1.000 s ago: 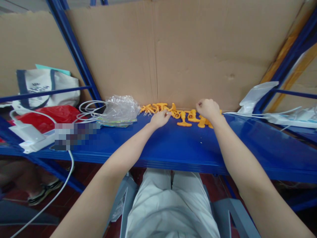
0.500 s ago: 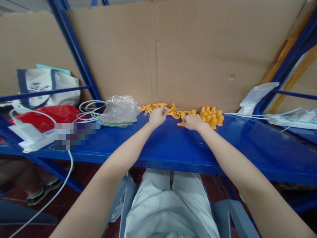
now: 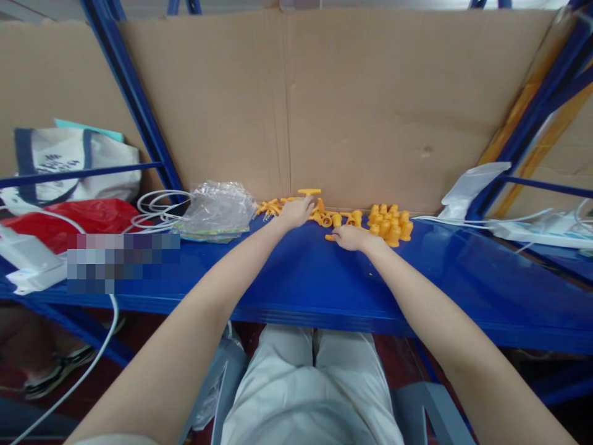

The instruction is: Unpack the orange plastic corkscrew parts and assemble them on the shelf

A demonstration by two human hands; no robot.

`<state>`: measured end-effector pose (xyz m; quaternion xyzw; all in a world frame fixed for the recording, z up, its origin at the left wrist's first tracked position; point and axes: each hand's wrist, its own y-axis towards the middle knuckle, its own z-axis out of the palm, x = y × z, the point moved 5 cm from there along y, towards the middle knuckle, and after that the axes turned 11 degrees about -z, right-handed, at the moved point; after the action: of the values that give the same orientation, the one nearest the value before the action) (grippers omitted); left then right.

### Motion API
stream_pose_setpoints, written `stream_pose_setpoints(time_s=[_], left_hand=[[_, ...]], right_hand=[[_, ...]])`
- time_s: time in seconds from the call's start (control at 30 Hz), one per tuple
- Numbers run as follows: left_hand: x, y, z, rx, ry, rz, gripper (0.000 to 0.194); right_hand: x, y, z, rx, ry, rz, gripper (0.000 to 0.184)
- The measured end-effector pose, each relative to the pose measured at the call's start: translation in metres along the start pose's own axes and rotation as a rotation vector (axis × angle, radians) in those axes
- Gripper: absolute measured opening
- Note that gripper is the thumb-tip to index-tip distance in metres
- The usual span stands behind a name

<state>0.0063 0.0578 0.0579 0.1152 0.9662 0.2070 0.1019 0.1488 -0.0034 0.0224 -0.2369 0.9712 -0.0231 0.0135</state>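
At the back of the blue shelf, my left hand (image 3: 296, 213) is closed on a yellow T-shaped corkscrew handle (image 3: 309, 192), its crossbar standing above the fingers. My right hand (image 3: 349, 237), lower and to the right, has its fingers closed on a yellow plastic piece (image 3: 330, 237); only its end pokes out on the left, so its kind is unclear. Left of my left hand lie more yellow handles with metal spirals (image 3: 269, 209). Between the hands are loose yellow ring-ended parts (image 3: 326, 220). Upright yellow cup-like parts (image 3: 393, 233) stand grouped beyond my right wrist.
A stack of clear plastic bags (image 3: 217, 207) lies left of the yellow parts, beside white cables (image 3: 155, 210). Further left are a red bag (image 3: 92, 216), a cloth tote (image 3: 92, 161) and a white power strip (image 3: 39, 272). Cardboard (image 3: 361, 105) walls the back; another power strip (image 3: 537, 230) sits right.
A yellow T-shaped handle now shows upright above my left hand; metal showed at those fingers before. My right hand stays low, still holding its yellow piece. The view has shifted slightly.
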Motion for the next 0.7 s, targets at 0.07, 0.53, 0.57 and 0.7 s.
stream_pose_setpoints(time_s=[0.07,0.53,0.57,0.7], left_hand=[[0.0,0.005,0.008,0.071,0.119,-0.001,0.043],[-0.006,0.029,0.042,0.256,0.201,-0.196,0.057],[-0.01,0.028,0.04,0.225,0.206,-0.155,0.056],[-0.034,0.022,0.035,0.142,0.181,0.054,0.047]], right_hand=[[-0.001,0.001,0.001,-0.001,0.0,0.004,0.045],[0.002,-0.001,0.001,0.019,-0.031,-0.013,0.043],[0.002,-0.001,0.001,0.017,-0.027,-0.014,0.043],[0.001,-0.001,0.001,0.01,-0.002,-0.011,0.042]])
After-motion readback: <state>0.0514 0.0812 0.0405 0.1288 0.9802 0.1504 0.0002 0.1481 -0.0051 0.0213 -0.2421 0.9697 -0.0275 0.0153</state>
